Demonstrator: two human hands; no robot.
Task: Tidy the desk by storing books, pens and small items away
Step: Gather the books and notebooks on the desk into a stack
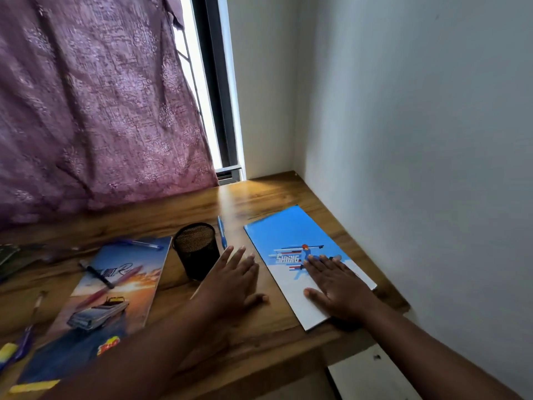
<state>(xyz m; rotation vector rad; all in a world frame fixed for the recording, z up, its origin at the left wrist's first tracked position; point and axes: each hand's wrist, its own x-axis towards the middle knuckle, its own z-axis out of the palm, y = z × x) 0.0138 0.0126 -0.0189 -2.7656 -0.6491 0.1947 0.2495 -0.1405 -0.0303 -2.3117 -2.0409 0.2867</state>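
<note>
A blue and white skiing notebook (288, 235) lies near the desk's right edge, and my right hand (337, 287) rests flat on its lower half with straight fingers. My left hand (233, 278) lies open on the bare wood between that notebook and a black mesh pen holder (196, 249), holding nothing. A blue pen (221, 232) lies just behind the holder. Further left is a notebook with a car and sunset cover (115, 295); a black pen (96, 274), a pink pen (115, 287) and a blue pen (141, 244) lie on it.
The wooden desk (259, 339) sits in a corner, with a white wall (418, 140) on the right and a purple curtain (95, 111) at the back. More pens (26, 339) and a yellow item (7, 352) lie at the left edge, dark objects (11, 258) beyond them.
</note>
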